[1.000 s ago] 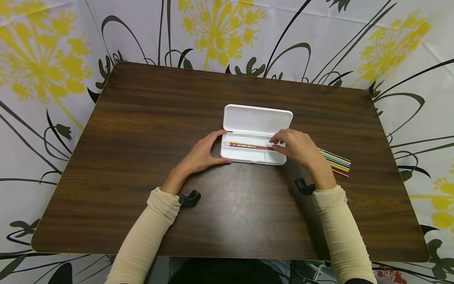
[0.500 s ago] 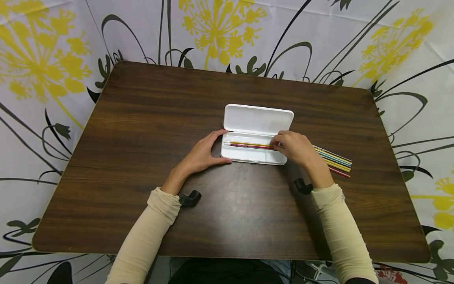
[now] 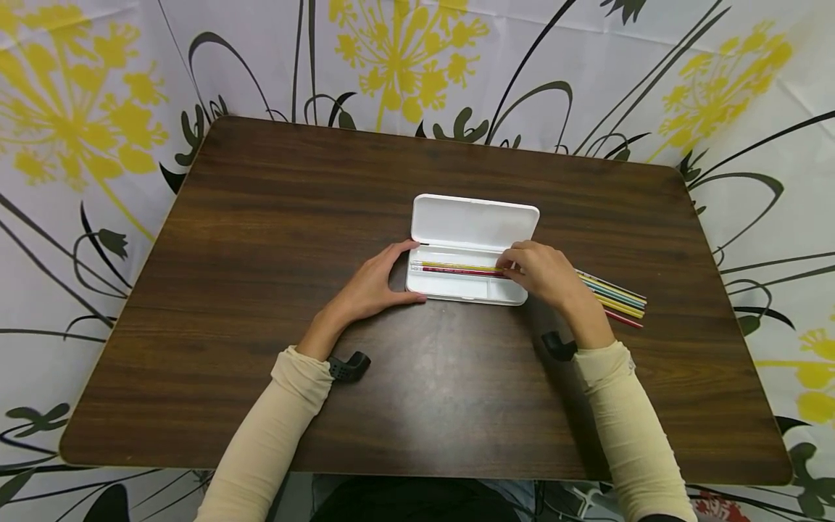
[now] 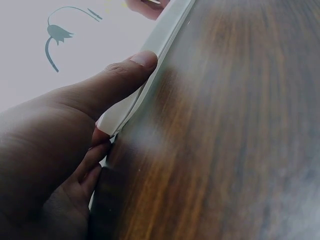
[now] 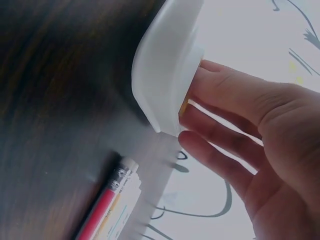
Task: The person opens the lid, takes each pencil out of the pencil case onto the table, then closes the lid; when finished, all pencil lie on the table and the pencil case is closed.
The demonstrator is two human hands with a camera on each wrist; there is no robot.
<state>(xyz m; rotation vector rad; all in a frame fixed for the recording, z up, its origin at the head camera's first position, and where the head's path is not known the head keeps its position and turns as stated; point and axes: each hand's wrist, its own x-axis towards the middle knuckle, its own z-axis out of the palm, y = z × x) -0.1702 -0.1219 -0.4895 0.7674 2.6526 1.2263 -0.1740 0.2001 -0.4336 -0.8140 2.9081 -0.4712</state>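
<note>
A white pencil case (image 3: 476,217) lies on the table with its lid raised at the back. Inside its long compartment, a yellow pencil (image 3: 457,265) and a red pencil (image 3: 457,272) lie side by side, eraser ends to the left. My left hand (image 3: 367,286) grips the case's left end, its thumb (image 4: 135,67) along the front wall. At the right end, my right hand (image 3: 544,272) reaches into the case and pinches the yellow pencil; in the right wrist view a bit of yellow shows by its fingers (image 5: 205,122). The right hand hides the pencils' other ends.
Several loose pencils (image 3: 613,296) lie in a bundle to the right of the case, partly behind the right forearm. The brown wooden table (image 3: 274,203) runs back to a flower-patterned cloth (image 3: 261,58).
My right forearm has shifted slightly left, showing more of the loose pencils. The yellow pencil now shows more clearly behind the red one. The left hand keeps its grip on the case.
</note>
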